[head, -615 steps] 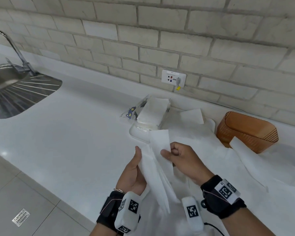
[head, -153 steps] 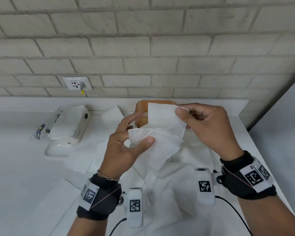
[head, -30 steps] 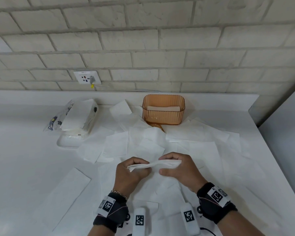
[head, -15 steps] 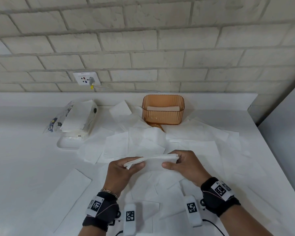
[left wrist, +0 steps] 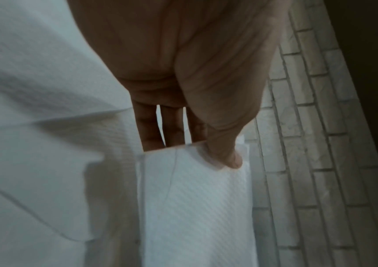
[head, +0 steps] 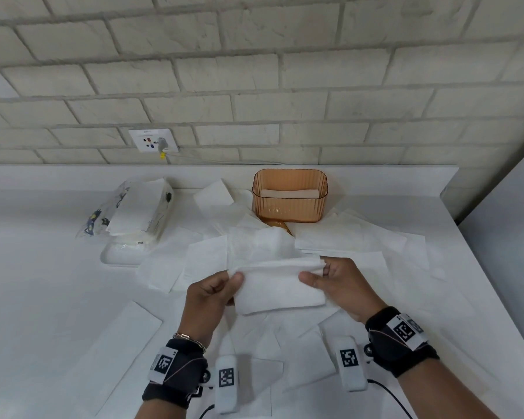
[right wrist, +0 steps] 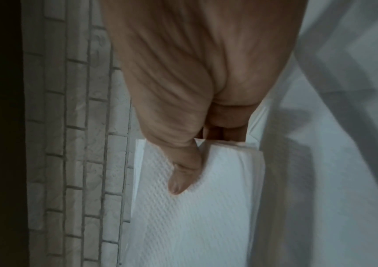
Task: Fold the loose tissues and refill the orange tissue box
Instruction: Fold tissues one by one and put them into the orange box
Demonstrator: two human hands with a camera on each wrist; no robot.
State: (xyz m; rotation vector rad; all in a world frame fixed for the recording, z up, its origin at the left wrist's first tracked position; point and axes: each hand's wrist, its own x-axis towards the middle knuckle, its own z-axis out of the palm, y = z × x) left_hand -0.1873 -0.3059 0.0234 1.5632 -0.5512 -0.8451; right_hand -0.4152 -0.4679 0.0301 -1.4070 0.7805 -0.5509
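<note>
Head view: your left hand [head: 211, 293] and right hand [head: 341, 284] each pinch one end of one folded tissue [head: 280, 290], held above the loose tissues [head: 360, 240]; one orange tissue box [head: 289, 196] stands far, by the wall.
Left wrist view: thumb [left wrist: 226, 150] presses the tissue.
Right wrist view: thumb [right wrist: 184, 173] likewise.

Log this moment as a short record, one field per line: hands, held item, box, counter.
left hand: pinches the left end of the folded tissue
right hand: pinches its right end
folded tissue: held flat above the counter
orange tissue box: open, by the wall, a white stack inside
loose tissues: spread over the counter
tissue pack: left of the box
</note>
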